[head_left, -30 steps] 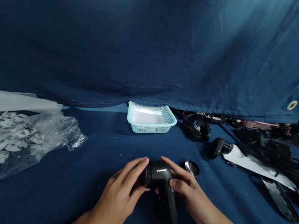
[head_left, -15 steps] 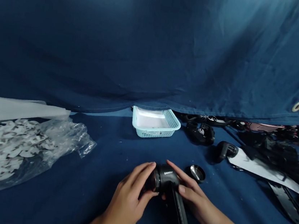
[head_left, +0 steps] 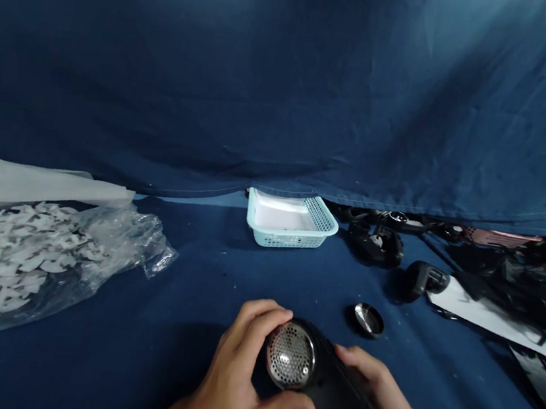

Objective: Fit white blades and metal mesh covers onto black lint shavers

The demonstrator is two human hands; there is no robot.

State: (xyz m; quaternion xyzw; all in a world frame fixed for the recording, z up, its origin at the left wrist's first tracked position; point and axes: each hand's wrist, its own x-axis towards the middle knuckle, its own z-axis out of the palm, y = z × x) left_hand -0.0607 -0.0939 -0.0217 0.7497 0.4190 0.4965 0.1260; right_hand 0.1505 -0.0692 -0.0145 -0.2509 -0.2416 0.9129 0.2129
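Observation:
A black fabric shaver (head_left: 346, 399) is held between my two hands, its round perforated metal head (head_left: 291, 356) turned up towards me. Around the rim of that head curl the fingers and thumb of my left hand (head_left: 244, 377). My right hand (head_left: 379, 390) grips the body from the right side, its thumb on the upper edge and its other fingers mostly hidden beneath. Beyond my right hand a small round black cap (head_left: 369, 321) lies on the blue cloth, apart from both hands.
A light blue basket (head_left: 290, 241) with white paper inside stands at the back. White cut-out pieces (head_left: 13, 252) spill from a clear plastic bag (head_left: 134, 237) at left. Black parts (head_left: 516, 287) and a white strip (head_left: 492, 321) crowd the right. A blue curtain (head_left: 287, 87) hangs behind.
The fabric shaver has been turned so its metal head faces me; before, it showed side-on with the handle pointing down. Both hands shifted their grip with it, and the view moved slightly.

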